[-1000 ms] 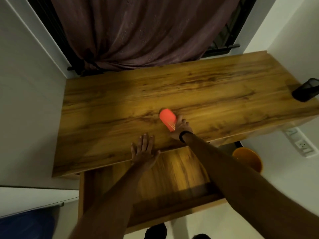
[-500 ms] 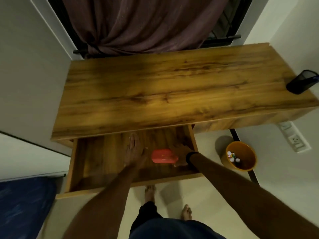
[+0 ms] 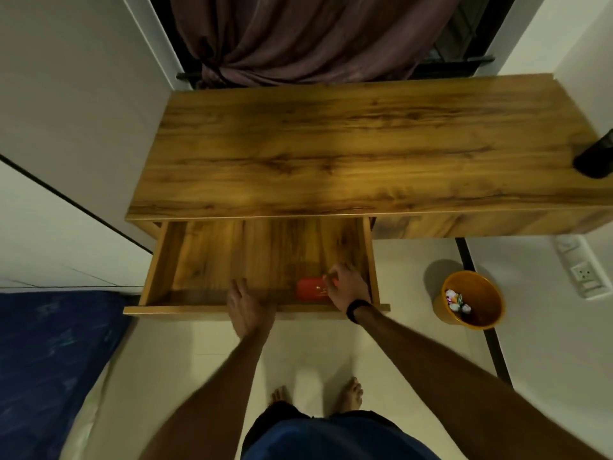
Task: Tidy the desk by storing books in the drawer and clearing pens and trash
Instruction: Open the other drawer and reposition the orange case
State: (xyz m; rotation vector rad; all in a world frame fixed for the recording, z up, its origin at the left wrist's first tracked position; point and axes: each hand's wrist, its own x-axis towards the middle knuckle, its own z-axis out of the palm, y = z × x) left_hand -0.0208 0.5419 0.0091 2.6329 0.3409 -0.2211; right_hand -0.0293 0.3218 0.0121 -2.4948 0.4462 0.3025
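Observation:
The wooden desk (image 3: 331, 144) has a bare top, and its drawer (image 3: 158, 260) stands pulled out below the front edge. A small red book (image 3: 308, 288) lies flat on the drawer floor near the front right corner. My right hand (image 3: 346, 287) is inside the drawer with its fingers curled on the book's right end. Palm down, my left hand (image 3: 247, 305) rests over the drawer's front panel with nothing in it. The rest of the drawer floor is bare wood.
An orange bin (image 3: 487, 315) holding crumpled wrappers stands on the floor to the right of the drawer. A black mesh pen holder (image 3: 595, 157) sits at the desk's right end. A blue mattress (image 3: 49, 360) lies at the left, and wall sockets (image 3: 580, 270) are at the right.
My right hand carried the red book from the desk top down into the open drawer and set it on the floor there. My left hand drew back from the desk edge to the drawer front.

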